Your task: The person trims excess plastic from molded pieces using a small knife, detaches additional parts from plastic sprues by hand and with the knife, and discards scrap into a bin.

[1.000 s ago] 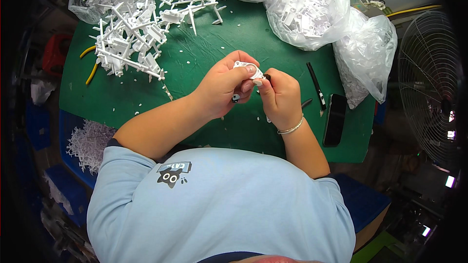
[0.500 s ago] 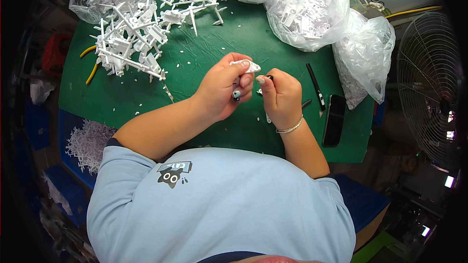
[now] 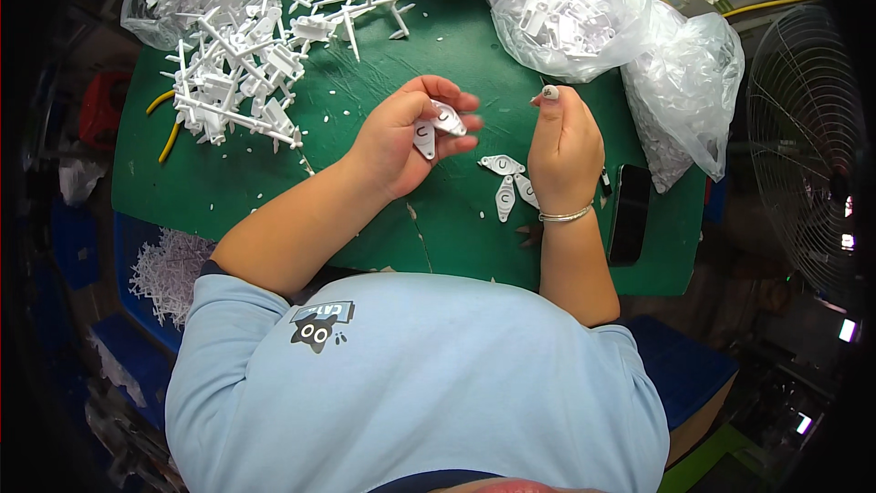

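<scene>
Two small white diamond-shaped plastic plates [image 3: 446, 119] with a dark curved mark lie in my left hand [image 3: 406, 132], held by the thumb with the fingers partly spread and blurred. To the right, my right hand [image 3: 568, 148] is raised with its fingers curled and the thumb pressed against them. Whatever it pinches, if anything, is too small to make out. Between the hands, three similar plates [image 3: 505, 198] rest on the green table [image 3: 438, 246], one partly hidden by my right hand.
A heap of white plastic sprues [image 3: 237, 73] covers the far left, with yellow-handled pliers [image 3: 168, 140] beside it. Full clear bags of white parts [image 3: 570, 18] stand at the back right. A phone [image 3: 628, 216] lies right of my wrist; a fan [image 3: 812, 128] stands beyond the table.
My hands have moved apart, the right one up and to the right. The left hand has loosened, showing two plates. The three plates on the table are now more exposed, while the pen is mostly covered.
</scene>
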A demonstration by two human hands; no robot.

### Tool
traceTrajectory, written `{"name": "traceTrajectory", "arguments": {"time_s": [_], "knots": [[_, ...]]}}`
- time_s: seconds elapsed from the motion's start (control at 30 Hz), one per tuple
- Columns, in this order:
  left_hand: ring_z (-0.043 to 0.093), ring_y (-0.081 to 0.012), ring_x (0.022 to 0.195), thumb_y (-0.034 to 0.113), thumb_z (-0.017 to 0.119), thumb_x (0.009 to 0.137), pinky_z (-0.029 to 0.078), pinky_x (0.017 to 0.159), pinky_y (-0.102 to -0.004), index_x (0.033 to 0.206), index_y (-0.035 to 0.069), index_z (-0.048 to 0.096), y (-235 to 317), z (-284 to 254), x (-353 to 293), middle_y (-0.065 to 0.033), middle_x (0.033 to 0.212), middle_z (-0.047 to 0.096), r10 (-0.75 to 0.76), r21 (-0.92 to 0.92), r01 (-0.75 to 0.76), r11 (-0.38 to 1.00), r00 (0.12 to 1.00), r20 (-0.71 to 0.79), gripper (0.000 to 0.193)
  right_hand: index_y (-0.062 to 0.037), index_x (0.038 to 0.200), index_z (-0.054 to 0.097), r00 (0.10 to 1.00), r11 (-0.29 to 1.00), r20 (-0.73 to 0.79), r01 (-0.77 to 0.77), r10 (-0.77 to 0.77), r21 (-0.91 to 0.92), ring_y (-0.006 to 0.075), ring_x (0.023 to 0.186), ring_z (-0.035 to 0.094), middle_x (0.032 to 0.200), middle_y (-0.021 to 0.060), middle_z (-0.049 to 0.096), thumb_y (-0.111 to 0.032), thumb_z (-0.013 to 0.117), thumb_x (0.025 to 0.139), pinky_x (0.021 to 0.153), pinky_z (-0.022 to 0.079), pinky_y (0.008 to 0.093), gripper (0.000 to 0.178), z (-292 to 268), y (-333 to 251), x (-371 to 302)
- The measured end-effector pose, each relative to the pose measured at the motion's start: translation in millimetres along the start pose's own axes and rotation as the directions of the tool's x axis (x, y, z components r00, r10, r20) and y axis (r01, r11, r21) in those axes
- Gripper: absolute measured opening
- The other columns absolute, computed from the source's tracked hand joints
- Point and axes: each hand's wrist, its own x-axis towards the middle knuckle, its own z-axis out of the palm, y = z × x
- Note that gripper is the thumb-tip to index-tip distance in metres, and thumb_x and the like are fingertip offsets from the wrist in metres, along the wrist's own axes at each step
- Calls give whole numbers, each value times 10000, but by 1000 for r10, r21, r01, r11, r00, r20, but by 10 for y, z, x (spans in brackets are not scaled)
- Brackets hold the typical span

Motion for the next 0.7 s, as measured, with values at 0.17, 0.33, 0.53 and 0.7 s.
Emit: {"name": "traceTrajectory", "arguments": {"time_s": [0.17, 0.33, 0.53, 0.7], "knots": [[583, -165, 720, 124, 584, 867, 481, 594, -300, 951, 40, 587, -52, -42, 60, -43, 802, 589, -54, 521, -66, 851, 976, 212, 118, -14, 829, 571, 999, 998, 25, -48, 47, 34, 342, 638, 549, 702, 155, 564, -371, 427, 984, 580, 432, 405, 415, -44, 2, -11], [578, -228, 728, 166, 707, 786, 477, 643, -360, 920, 117, 652, -254, 93, 84, -45, 793, 576, 112, 759, -598, -259, 762, 638, 153, 1, 844, 585, 996, 966, -70, -38, 57, 255, 286, 611, 544, 693, 138, 571, -389, 380, 1002, 570, 422, 364, 468, -36, 45, -25], [586, -254, 817, 163, 724, 745, 486, 672, -387, 903, 116, 639, -345, 83, 119, -53, 833, 567, 65, 695, -584, -420, 744, 664, 186, 13, 834, 570, 996, 950, -54, -49, 69, 309, 252, 612, 532, 684, 122, 556, -366, 390, 1006, 587, 426, 326, 454, -75, 47, -20], [582, -230, 740, 161, 678, 811, 472, 657, -335, 898, 98, 620, -152, 97, 69, -64, 822, 591, 123, 784, -601, -158, 775, 619, 122, 11, 857, 571, 999, 945, -31, 21, -12, 325, 224, 590, 500, 684, 110, 539, -378, 461, 977, 582, 421, 317, 422, -64, 59, -1]]}}
